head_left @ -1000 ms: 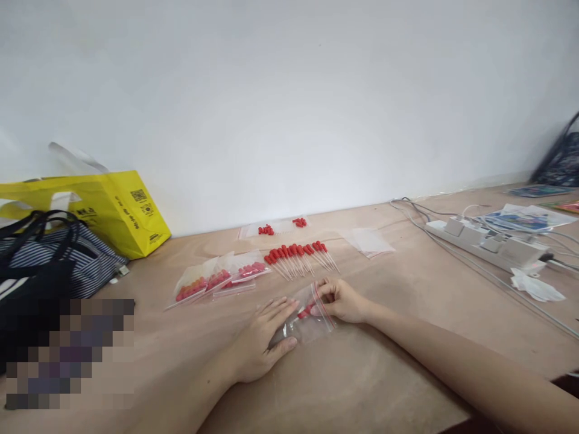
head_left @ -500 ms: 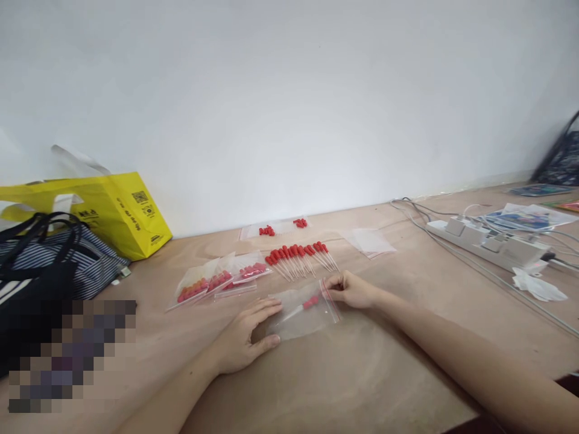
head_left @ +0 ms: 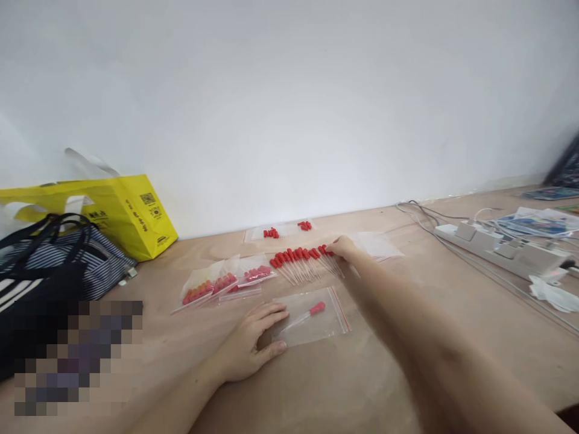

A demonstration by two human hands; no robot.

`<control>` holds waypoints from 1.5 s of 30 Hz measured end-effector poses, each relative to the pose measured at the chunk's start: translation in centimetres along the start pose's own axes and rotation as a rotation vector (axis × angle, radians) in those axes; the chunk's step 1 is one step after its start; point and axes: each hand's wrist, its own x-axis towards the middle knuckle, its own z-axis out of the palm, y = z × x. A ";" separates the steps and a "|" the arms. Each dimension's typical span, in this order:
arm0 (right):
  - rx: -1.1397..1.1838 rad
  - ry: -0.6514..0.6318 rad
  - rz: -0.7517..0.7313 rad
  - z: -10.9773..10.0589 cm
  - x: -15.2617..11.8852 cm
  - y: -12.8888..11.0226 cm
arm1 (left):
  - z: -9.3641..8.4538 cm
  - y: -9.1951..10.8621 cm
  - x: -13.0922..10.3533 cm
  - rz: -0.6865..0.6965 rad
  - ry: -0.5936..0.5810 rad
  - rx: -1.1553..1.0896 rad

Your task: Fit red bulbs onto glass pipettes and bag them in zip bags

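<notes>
A clear zip bag [head_left: 294, 340] lies flat on the table, holding one dropper with a red bulb [head_left: 317, 308]. My left hand [head_left: 253, 340] rests on the bag's left end, thumb and fingers apart. Behind the bag, several red-bulbed droppers [head_left: 301, 254] lie side by side in a row, their clear tubes pointing toward me. My right hand [head_left: 342, 247] reaches to the row's right end, thumb and finger pinched at a dropper's red bulb [head_left: 329, 249]. The fingers partly hide that bulb.
Filled zip bags [head_left: 226, 282] overlap left of the row. By the wall lies another bag with red bulbs [head_left: 271, 232]; flat zip bags [head_left: 380, 244] are at its right. A power strip [head_left: 493, 250] with cables stands right, a yellow bag [head_left: 145, 223] and striped bag [head_left: 106, 262] left.
My right hand has let go of the zip bag's sealing end and moved back to the dropper row. My left hand stays on the bag. The view has shifted slightly.
</notes>
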 end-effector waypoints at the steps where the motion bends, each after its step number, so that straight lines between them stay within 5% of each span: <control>1: -0.013 -0.021 0.027 0.1 0.3 -0.3 | 0.0 0.0 0.0 0.007 0.003 -0.006; 13: 0.242 -0.091 0.130 -0.7 -0.2 -0.3 | 0.1 0.1 0.0 -0.010 0.011 0.007; 20: 0.663 0.028 -0.085 -3.3 -5.8 3.1 | 0.2 0.6 0.0 -0.029 0.021 0.041; 28: 0.885 0.047 -0.111 -1.7 -10.8 5.3 | 0.2 0.1 0.1 -0.004 0.015 0.036; 32: 0.938 -0.014 -0.079 -0.9 -12.2 5.0 | 0.2 0.3 0.1 -0.013 0.022 0.041; 37: 0.936 -0.306 -0.064 -0.5 -13.8 4.5 | 0.3 0.4 0.1 -0.027 0.013 0.044; 42: 0.923 -0.163 -0.037 -1.8 -12.8 4.9 | 0.4 0.2 0.1 -0.037 0.006 0.055; 45: 0.943 -0.220 -0.034 -2.4 -12.6 5.2 | 0.4 0.2 0.1 -0.031 0.005 0.056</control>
